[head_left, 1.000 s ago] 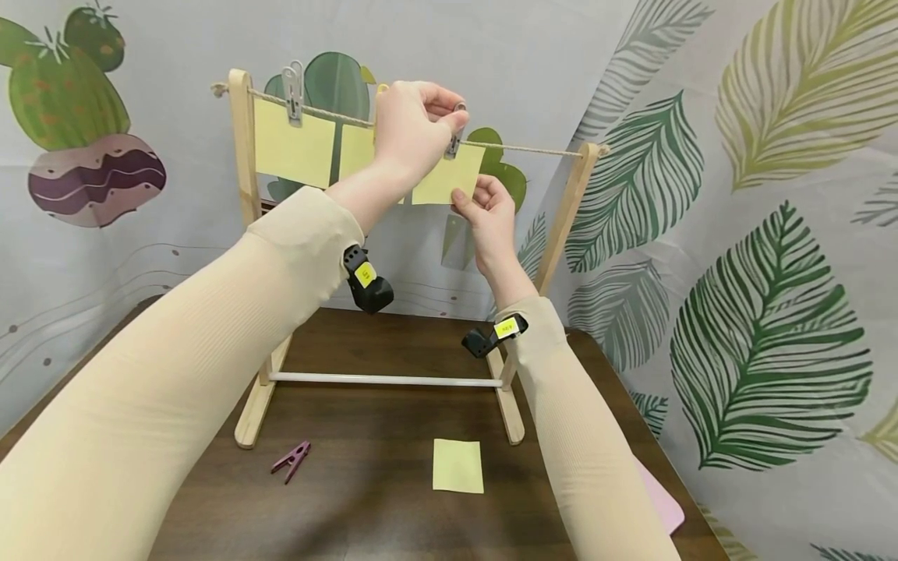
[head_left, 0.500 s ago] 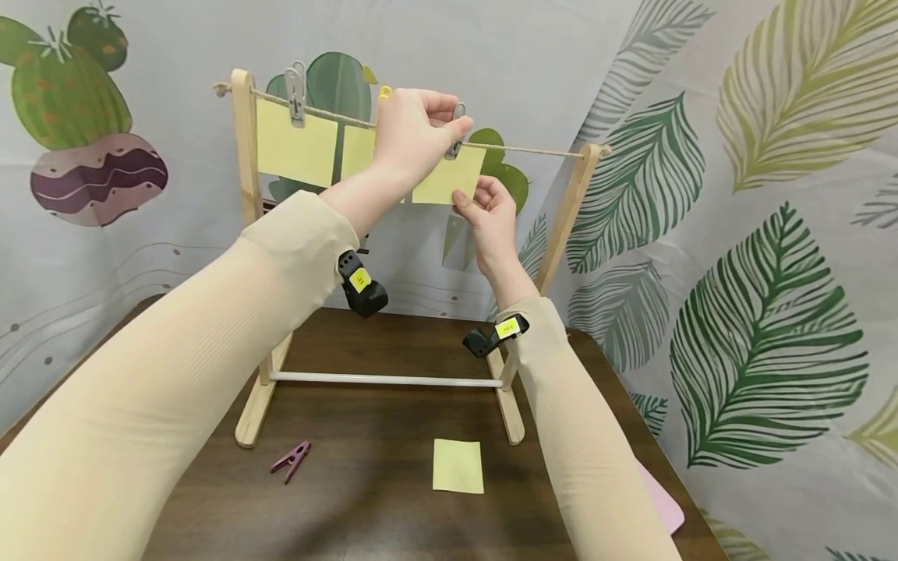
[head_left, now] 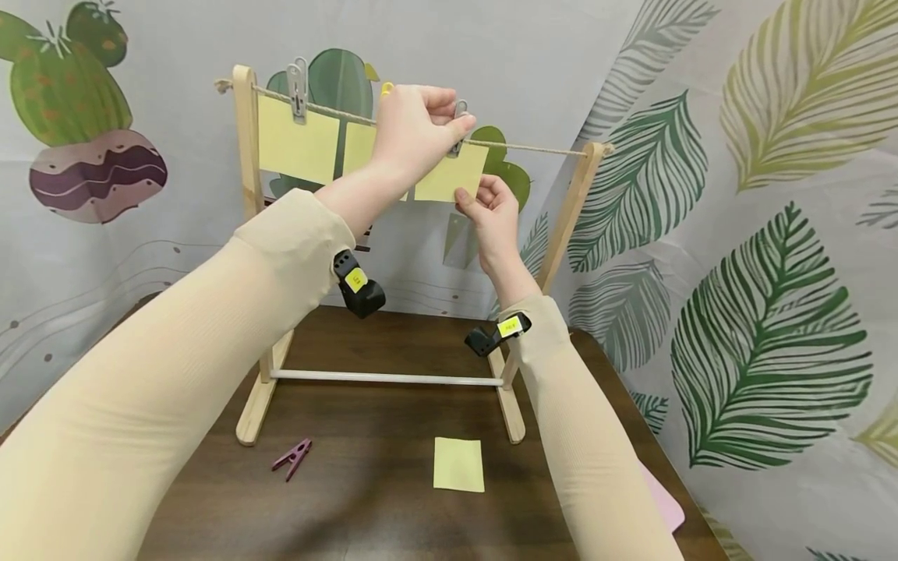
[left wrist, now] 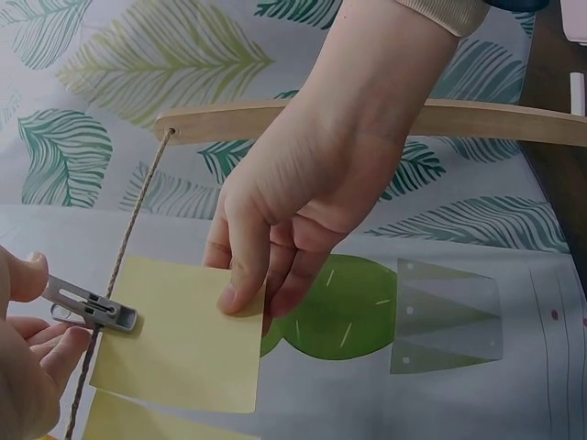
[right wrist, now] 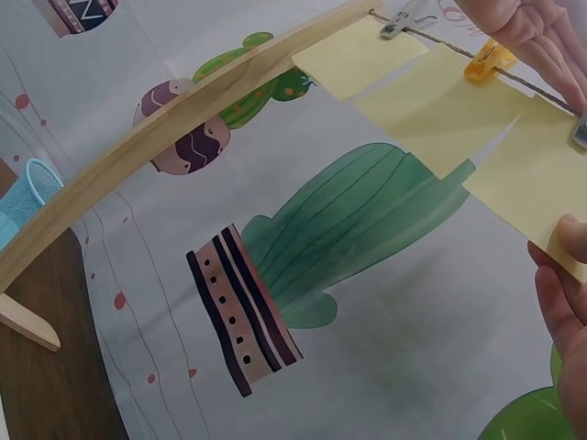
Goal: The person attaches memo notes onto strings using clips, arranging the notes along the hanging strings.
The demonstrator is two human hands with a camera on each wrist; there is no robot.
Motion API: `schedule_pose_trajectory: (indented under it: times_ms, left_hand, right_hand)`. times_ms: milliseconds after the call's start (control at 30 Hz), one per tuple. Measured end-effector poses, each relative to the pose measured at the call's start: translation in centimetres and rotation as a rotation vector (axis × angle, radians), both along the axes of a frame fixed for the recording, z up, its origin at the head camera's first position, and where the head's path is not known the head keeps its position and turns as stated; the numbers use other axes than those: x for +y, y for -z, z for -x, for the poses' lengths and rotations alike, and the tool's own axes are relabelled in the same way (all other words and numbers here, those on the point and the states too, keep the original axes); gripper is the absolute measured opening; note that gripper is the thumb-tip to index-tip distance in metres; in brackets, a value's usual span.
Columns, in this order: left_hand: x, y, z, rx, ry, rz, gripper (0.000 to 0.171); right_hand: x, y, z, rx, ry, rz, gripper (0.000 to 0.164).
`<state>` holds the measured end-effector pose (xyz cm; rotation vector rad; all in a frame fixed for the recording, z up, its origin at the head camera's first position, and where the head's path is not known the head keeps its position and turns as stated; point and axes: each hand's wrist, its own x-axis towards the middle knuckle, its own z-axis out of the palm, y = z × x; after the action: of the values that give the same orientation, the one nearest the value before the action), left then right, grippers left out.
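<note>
A grey clothespin [left wrist: 94,304] grips the upper edge of a square yellow paper sheet [left wrist: 174,339] on the rope [left wrist: 131,227]. My left hand [head_left: 414,128] is at this clothespin, its thumb tip right at one handle and its other fingers a little apart from the other side. With my right hand [head_left: 494,222] I pinch the sheet's lower right corner between thumb and fingers. Further left along the rope hang two more yellow sheets, one under another grey clothespin [head_left: 298,89], one under a yellow clothespin [right wrist: 488,62] that my left hand mostly hides in the head view.
The rope spans a wooden frame with a left post [head_left: 247,148], right post [head_left: 571,210] and white crossbar [head_left: 386,379]. On the brown table [head_left: 379,499] lie a purple clothespin [head_left: 293,458] and a loose yellow sheet [head_left: 458,465]. A pink item [head_left: 662,495] is by the right edge.
My left hand's fingers have loosened and spread slightly, showing more of the grey clothespin. My right hand keeps its pinch on the sheet, nearly still.
</note>
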<state>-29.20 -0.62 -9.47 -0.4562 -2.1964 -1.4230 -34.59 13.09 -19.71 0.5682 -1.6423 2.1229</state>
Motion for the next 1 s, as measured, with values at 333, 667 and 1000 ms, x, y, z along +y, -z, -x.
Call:
schedule_pose_trajectory:
  times_ms: [333,667,1000]
  left_hand:
    - [-0.4,0.1,-0.2,-0.011,0.038,-0.047,0.051]
    - [-1.0,0.5,-0.6,0.068,0.08,-0.039,0.05]
    - [-2.1,1.7,-1.2,0.163,0.106,-0.029,0.048]
  right_hand:
    - [0.0,0.0,0.0,0.005,0.009,-0.006,0.022]
    - [0.1,0.3,0.0,0.013,0.004,-0.005,0.022]
    - [0.5,0.9,-0.4,0.002,-0.014,0.003,0.02]
